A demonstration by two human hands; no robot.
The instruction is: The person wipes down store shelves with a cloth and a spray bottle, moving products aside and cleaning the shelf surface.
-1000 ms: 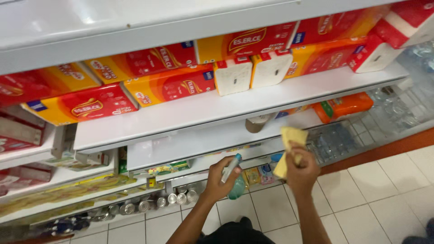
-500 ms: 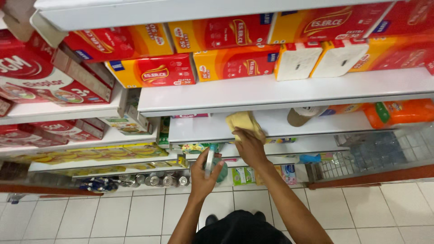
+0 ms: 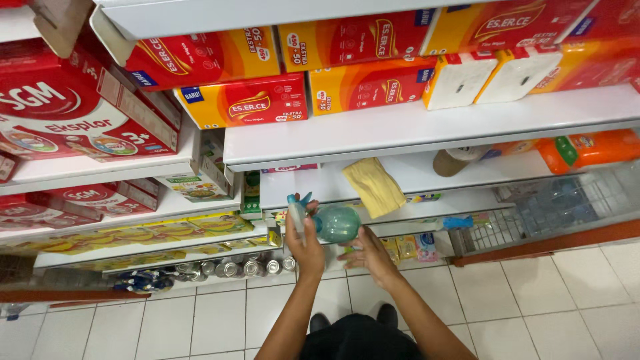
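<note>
Hands meet below the white metal shelf [image 3: 427, 130]: the left hand [image 3: 308, 245] is wrapped around a teal plastic spray bottle [image 3: 333, 223], upright, trigger reachable; the right hand [image 3: 371, 252], open and empty, steadies it, just below the draped yellow cloth [image 3: 375, 187].

R hand [image 3: 371, 255] dropped yellow cloth [image 3: 374, 187] on shelf, now under bottle [image 3: 335, 223].
</note>
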